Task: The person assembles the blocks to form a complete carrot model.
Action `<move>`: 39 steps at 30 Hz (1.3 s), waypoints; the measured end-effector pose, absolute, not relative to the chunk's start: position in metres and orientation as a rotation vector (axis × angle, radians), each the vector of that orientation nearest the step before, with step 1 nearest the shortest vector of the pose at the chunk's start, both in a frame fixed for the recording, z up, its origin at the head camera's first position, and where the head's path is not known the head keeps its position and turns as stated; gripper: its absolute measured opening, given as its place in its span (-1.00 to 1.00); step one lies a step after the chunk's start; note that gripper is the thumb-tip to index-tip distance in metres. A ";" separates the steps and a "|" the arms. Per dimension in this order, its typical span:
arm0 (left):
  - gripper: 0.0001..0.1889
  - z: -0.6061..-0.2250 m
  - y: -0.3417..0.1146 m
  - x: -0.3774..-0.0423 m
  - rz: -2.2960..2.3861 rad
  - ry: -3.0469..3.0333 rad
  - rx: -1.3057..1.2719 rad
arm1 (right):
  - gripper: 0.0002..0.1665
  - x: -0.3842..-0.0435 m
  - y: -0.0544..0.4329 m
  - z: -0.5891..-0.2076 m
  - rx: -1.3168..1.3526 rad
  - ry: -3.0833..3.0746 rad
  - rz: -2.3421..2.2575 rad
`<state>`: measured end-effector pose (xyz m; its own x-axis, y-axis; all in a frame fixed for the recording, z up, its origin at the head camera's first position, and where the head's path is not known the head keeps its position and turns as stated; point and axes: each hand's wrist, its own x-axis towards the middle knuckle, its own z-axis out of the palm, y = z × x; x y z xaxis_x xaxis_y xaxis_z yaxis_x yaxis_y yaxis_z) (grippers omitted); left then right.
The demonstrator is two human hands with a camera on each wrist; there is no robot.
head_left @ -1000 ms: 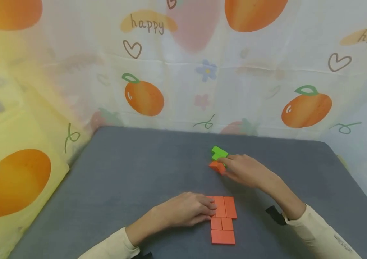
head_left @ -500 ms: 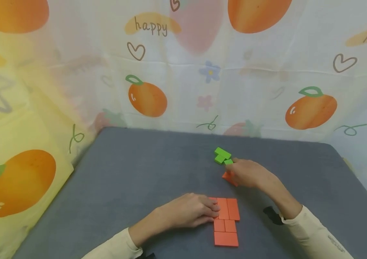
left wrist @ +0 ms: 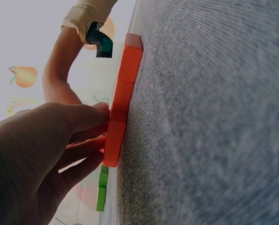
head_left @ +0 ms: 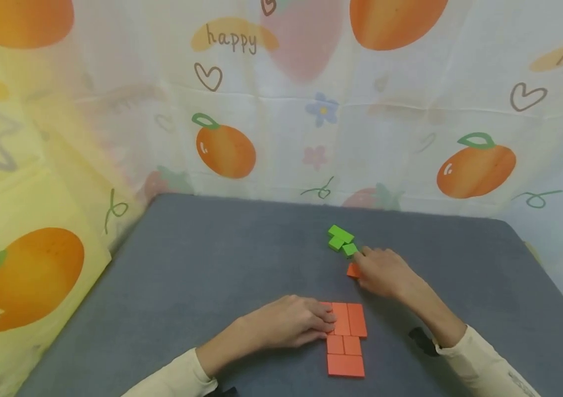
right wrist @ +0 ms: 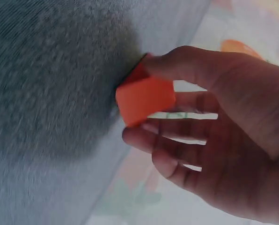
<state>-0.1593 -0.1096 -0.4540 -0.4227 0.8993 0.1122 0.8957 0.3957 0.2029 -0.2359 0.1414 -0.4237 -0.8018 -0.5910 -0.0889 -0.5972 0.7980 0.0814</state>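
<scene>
My right hand [head_left: 386, 271] pinches an orange block [right wrist: 146, 99] between thumb and fingers, low over the grey tabletop. In the head view only a slanted corner of that block shows past the fingertips. Below it lies a flat shape of several orange-red blocks [head_left: 346, 365], fitted edge to edge: upright pieces at the top, two small ones under them, a wide one at the bottom. My left hand [head_left: 291, 321] rests against the upper left side of this shape, its fingertips covering part of the left piece. In the left wrist view thumb and fingers touch the side of the blocks [left wrist: 114, 143].
Several green blocks [head_left: 341, 234] lie close together just beyond the right fingertips. The grey tabletop [head_left: 212, 248] ends at a hanging cloth [head_left: 281, 138] printed with oranges. A yellow cloth [head_left: 38, 193] hangs along the left side.
My right hand has drawn the orange block back, right and toward me, away from the green blocks, one of which now shows apart. The left hand stays at the orange-red shape.
</scene>
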 end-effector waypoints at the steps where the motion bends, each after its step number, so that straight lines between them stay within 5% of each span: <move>1: -0.72 -0.454 -0.110 -0.159 0.368 2.610 1.677 | -0.76 -0.235 0.143 -0.424 -0.985 2.956 0.189; 5: -0.72 -0.453 -0.110 -0.159 0.377 2.603 1.672 | -0.78 -0.233 0.155 -0.425 -1.100 3.032 0.249; 14: -0.73 -0.455 -0.111 -0.160 0.378 2.639 1.711 | -0.39 -0.229 0.181 -0.411 -1.157 2.837 0.174; 22: -0.71 -0.455 -0.111 -0.161 0.377 2.629 1.673 | -0.63 -0.228 0.186 -0.411 -1.264 2.921 0.165; 39: -0.72 -0.455 -0.109 -0.161 0.409 2.629 1.691 | -0.44 -0.236 0.201 -0.415 -1.274 2.995 -0.003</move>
